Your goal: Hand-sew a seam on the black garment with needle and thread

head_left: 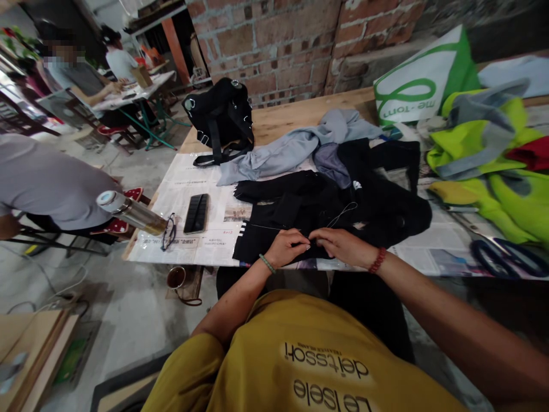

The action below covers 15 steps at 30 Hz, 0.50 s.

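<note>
A black garment (295,200) with a small white logo is spread before me on the newspaper-covered table. Over its near edge, my left hand (285,249) is closed, thumb and fingers pinched together. My right hand (345,246) is pinched too, its fingertips almost meeting the left ones. What lies between the fingertips is too small to make out. A pale thread (271,228) runs across the black cloth to my left hand, and a thin loop of it lies just beyond my right hand. Behind the garment lies a light grey cloth (283,151).
Left on the table are a phone (197,213), glasses (170,232), a leaning clear bottle (132,213) and a black bag (221,120). To the right lie large scissors (500,252), yellow-green clothes (480,154) and a white-green bag (424,86). A co-worker (55,177) sits at left.
</note>
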Available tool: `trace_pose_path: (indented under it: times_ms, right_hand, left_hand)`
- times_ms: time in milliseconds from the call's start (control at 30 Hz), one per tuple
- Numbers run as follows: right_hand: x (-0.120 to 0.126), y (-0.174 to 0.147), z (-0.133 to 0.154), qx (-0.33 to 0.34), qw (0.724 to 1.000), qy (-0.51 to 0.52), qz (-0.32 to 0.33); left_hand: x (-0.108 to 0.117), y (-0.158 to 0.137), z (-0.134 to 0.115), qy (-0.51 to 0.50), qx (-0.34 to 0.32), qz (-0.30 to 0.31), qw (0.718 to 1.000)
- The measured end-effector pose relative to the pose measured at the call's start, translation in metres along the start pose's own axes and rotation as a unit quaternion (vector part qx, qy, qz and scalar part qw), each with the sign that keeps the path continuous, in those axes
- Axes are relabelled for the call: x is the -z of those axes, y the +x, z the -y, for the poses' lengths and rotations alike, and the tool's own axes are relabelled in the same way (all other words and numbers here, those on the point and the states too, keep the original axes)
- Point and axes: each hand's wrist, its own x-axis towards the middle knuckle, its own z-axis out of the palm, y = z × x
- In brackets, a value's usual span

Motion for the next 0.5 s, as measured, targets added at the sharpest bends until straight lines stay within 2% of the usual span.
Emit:
trace_pose_path:
  times_ms: [67,133,333,400,500]
  right_hand:
    - [0.0016,0.0007,0.0033,-0.039,0.999,0.023,0.001]
    - [0.0013,0.0018,0.0062,-0.047,0.999,0.022,0.004]
    - [-0.0068,0.0037,0.0075,0.006,0.999,-0.05,0.01]
    - [-0.007,0.0019,0.0064,0.035,0.996,-0.074,-0.028]
    - [-0.0044,-0.0052,0.0057,0.051,0.979,-0.107,-0.169]
  left_hand:
    - [0.0001,0.0,-0.0002,-0.003,0.004,0.005,1.0]
    - [0.0002,0.0,-0.0007,-0.009,0.006,0.005,1.0]
    - [0.0005,-0.0001,-0.0018,-0.023,0.017,0.0,1.0]
    - [0.0009,0.0,-0.0015,-0.029,0.025,-0.002,0.999]
    - [0.0015,0.0001,0.0001,-0.041,0.045,-0.007,0.998]
